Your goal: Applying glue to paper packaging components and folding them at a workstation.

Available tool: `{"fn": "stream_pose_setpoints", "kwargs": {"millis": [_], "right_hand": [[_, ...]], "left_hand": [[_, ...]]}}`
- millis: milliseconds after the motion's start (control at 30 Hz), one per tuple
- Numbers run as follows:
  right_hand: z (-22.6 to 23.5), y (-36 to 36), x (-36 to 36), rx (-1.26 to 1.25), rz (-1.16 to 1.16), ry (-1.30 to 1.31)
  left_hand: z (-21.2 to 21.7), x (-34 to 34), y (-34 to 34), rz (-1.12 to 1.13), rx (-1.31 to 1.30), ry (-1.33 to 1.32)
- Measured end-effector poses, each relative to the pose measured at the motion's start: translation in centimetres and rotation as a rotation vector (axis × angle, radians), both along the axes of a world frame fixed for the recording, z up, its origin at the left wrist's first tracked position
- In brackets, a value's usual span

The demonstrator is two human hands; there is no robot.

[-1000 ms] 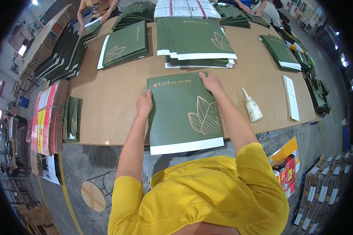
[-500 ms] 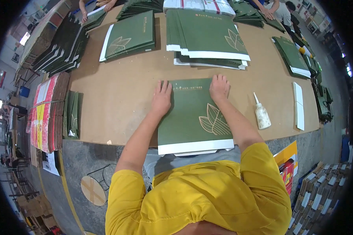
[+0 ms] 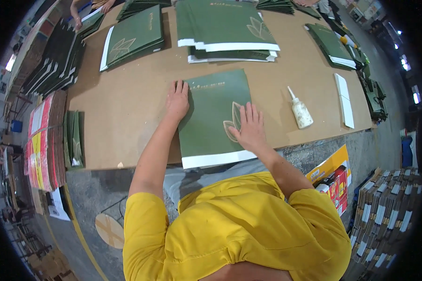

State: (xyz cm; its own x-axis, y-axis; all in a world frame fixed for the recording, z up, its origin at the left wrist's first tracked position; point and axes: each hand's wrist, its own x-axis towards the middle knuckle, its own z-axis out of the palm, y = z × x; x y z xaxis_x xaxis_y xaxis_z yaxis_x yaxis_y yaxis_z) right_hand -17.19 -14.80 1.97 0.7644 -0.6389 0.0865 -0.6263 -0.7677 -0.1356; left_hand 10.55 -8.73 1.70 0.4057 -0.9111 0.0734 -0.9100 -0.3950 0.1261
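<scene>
A flat green paper bag [image 3: 208, 122] with a gold leaf print and a white strip along its near edge lies in front of me on the table. My left hand [image 3: 177, 100] rests on its far left edge, fingers stretched out. Lower down, my right hand [image 3: 251, 129] lies spread over its right side and covers part of the leaf print. Neither hand grasps anything. To the right of the bag stands or lies a white glue bottle [image 3: 302, 112] with a pointed nozzle; which of the two I cannot tell.
Stacks of green bags [image 3: 222, 23] [image 3: 136, 40] lie across the far side of the brown table [image 3: 126, 107]. A folded white strip [image 3: 344, 100] is at the right. Wrapped bundles [image 3: 44, 140] stand at the left edge. Another person's hand [image 3: 76, 22] is at the far left.
My right hand has slid from the bag's far right corner down its right side, and its fingers have spread. The left hand stays at the far left edge. The whole view has shifted slightly.
</scene>
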Motion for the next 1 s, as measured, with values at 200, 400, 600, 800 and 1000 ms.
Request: {"fn": "stream_pose_setpoints", "kwargs": {"millis": [200, 400, 600, 800, 1000], "right_hand": [[-0.7, -0.2, -0.3, -0.034, -0.017, -0.045], [-0.4, 0.0, -0.2, -0.01, -0.016, 0.0], [-0.2, -0.3, -0.3, 0.053, -0.029, -0.072], [-0.9, -2.2, -4.3, 0.033, 0.157, -0.429], [3.2, -4.0, -8.8, 0.064, 0.597, -0.321]], "left_hand": [[6.0, -5.2, 6.4, 0.295, 0.015, 0.379], [1.9, -10.5, 11.8, 0.421, -0.208, 0.504], [0.2, -9.5, 11.7, 0.009, -0.01, 0.063], [-1.2, -7.0, 14.3, -0.219, -0.186, -0.017], [2.9, -6.6, 16.7, -0.493, -0.224, 0.042]]}}
